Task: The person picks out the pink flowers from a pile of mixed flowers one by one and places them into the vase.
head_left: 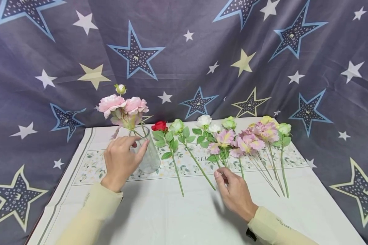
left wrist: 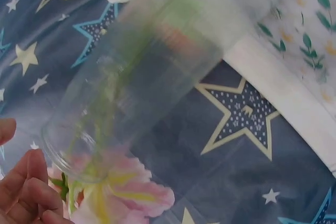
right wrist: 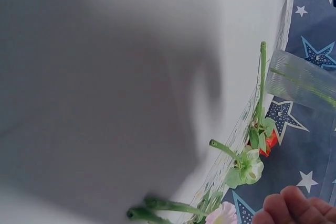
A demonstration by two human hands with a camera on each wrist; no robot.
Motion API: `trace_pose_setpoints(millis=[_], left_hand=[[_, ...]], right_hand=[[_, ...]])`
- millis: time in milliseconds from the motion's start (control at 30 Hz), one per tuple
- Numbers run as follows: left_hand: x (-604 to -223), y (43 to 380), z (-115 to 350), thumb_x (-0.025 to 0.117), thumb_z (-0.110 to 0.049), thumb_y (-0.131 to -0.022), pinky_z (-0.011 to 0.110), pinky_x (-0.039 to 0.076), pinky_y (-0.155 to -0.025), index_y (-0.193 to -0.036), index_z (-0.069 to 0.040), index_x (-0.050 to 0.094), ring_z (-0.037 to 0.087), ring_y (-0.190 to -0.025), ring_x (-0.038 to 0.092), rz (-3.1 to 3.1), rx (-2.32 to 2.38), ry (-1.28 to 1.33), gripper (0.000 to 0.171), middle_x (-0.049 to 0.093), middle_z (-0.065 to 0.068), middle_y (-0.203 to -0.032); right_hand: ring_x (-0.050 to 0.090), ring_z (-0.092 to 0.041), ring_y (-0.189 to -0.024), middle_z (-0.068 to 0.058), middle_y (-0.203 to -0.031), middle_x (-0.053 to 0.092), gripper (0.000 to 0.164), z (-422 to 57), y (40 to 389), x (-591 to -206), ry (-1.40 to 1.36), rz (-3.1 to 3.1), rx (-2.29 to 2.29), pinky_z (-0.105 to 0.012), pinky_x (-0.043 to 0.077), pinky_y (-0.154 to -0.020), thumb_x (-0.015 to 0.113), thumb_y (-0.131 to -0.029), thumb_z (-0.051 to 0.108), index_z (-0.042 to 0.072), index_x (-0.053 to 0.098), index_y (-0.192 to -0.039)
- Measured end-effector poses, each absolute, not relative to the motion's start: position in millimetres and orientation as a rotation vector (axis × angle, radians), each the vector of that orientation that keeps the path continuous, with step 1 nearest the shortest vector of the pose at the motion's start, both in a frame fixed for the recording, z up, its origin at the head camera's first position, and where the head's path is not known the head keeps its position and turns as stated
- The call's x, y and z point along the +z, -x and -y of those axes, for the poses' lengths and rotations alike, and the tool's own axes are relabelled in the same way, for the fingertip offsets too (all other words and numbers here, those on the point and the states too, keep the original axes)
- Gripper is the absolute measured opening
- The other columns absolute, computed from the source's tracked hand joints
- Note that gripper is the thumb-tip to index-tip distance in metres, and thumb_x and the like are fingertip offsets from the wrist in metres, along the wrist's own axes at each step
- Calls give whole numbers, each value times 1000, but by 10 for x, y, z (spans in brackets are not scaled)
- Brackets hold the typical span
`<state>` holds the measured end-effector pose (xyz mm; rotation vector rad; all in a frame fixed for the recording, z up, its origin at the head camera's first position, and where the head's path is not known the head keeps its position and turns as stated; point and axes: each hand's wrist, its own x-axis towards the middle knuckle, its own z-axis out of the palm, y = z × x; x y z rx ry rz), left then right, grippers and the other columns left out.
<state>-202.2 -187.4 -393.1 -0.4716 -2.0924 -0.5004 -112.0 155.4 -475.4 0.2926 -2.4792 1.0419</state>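
Note:
A ribbed clear glass vase [head_left: 150,157] stands toward the left of the table, holding pink flowers [head_left: 122,107] and a small whitish bud [head_left: 120,89]. My left hand [head_left: 121,161] is at its rim with loosely bent fingers; in the left wrist view the thumb and fingers [left wrist: 31,187] are apart, nothing between them. My right hand [head_left: 234,192], fingers relaxed, hovers over the front of the table. Its fingertips are close to the stem ends below a pink-purple flower [head_left: 225,137]. The right wrist view shows only some of its fingers [right wrist: 296,208], holding nothing.
On the white tablecloth [head_left: 171,221] lie a red rose [head_left: 160,126], a pale green rose [head_left: 177,126], a white rose [head_left: 204,120] and several more pink-purple and green flowers toward the right, stems pointing at me. A dark star-patterned curtain [head_left: 171,41] hangs behind.

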Motion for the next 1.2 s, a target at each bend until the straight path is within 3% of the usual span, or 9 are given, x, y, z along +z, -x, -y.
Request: trace_pose_setpoints(millis=[100, 467, 800, 967, 1200], left_hand=[[-3978, 1989, 1831, 81, -28, -85, 44, 45, -55, -86, -6, 77, 27, -61, 60, 2071, -548, 493, 22, 66, 6, -68], [-4165, 1886, 1651, 83, -28, -83, 45, 50, -67, -92, -6, 77, 26, -72, 65, 2116, -693, 488, 25, 72, 9, -80], [-4399, 1816, 1534, 86, -32, -80, 46, 52, -67, -97, -8, 77, 27, -77, 67, 2210, -756, 463, 31, 74, 8, -86], [-4497, 1764, 1478, 86, -37, -80, 50, 55, -78, -104, -6, 77, 31, -90, 70, 2317, -780, 454, 40, 75, 10, -97], [-4610, 1696, 1399, 85, -42, -81, 56, 50, -98, -117, -6, 75, 36, -110, 67, 2461, -819, 464, 51, 73, 14, -116]], right_hand=[[65, -3, -71, 10, -81, 70, 24, -1564, 1131, -4748, -276, 2489, 1035, -30, 55, -65, 56, -107, 30, 13, 72, -112], [62, -6, -69, 8, -77, 66, 26, -1625, 1178, -4747, -244, 2509, 981, -33, 53, -64, 56, -107, 31, 11, 72, -113], [62, -8, -68, 5, -79, 68, 29, -1693, 1205, -4756, -210, 2525, 974, -35, 53, -64, 54, -107, 33, 10, 71, -113], [61, -8, -66, 5, -78, 67, 28, -1731, 1219, -4762, -193, 2529, 954, -35, 51, -63, 54, -107, 33, 11, 71, -111], [62, -6, -67, 6, -78, 68, 31, -1786, 1254, -4760, -175, 2554, 941, -35, 52, -63, 55, -107, 37, 11, 72, -112]])
